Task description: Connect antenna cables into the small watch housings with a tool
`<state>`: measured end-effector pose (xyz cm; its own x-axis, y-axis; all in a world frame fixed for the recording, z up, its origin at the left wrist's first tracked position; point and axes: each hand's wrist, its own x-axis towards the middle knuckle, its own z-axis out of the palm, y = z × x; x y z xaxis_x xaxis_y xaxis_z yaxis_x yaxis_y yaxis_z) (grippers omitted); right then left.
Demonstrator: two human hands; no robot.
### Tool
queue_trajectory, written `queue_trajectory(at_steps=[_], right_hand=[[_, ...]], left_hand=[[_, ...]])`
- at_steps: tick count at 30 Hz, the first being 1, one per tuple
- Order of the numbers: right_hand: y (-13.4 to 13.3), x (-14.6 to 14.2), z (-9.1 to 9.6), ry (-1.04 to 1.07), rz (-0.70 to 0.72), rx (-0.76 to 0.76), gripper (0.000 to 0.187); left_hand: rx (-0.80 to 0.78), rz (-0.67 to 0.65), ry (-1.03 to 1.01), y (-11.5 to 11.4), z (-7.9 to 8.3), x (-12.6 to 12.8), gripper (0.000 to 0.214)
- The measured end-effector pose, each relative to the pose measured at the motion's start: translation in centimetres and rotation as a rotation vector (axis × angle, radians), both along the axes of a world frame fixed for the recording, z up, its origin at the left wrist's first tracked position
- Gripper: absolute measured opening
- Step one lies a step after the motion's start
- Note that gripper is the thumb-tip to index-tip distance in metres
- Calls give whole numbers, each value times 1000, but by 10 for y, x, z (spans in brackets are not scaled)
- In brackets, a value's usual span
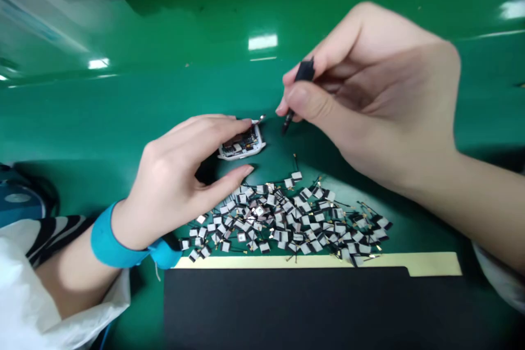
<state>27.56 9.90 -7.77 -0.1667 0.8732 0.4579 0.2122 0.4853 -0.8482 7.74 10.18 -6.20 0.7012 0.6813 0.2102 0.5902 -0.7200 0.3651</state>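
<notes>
While L hand steadies the small white module (PCB exposed) on the green worktop, its grip is closed round it: fingertips on far edge, thumb at near edge. Module sits just behind the pile of tabbed parts. R hand is behind-right of pile, grip clamped on black tool, tip down, clear of module. Black mat lies in front of pile, blue wrist strap to the left of pile.

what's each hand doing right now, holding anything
left hand: closed around a small white casing with a circuit board inside, on the green mat
right hand: closed on a thin black tool, tip pointing down
</notes>
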Motion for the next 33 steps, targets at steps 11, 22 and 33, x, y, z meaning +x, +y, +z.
queue_trajectory(at_steps=[11, 22, 33], right_hand=[[-3, -9, -8, -77, -45, 171, 14], [2, -21, -10, -187, -44, 260, 20], [11, -26, -7, -81, 95, -71, 25]], left_hand=[[-39, 62, -88, -1, -8, -4, 48], [-9, 68, -78, 1, -8, -4, 49], [11, 67, -57, 2, -11, -4, 46]])
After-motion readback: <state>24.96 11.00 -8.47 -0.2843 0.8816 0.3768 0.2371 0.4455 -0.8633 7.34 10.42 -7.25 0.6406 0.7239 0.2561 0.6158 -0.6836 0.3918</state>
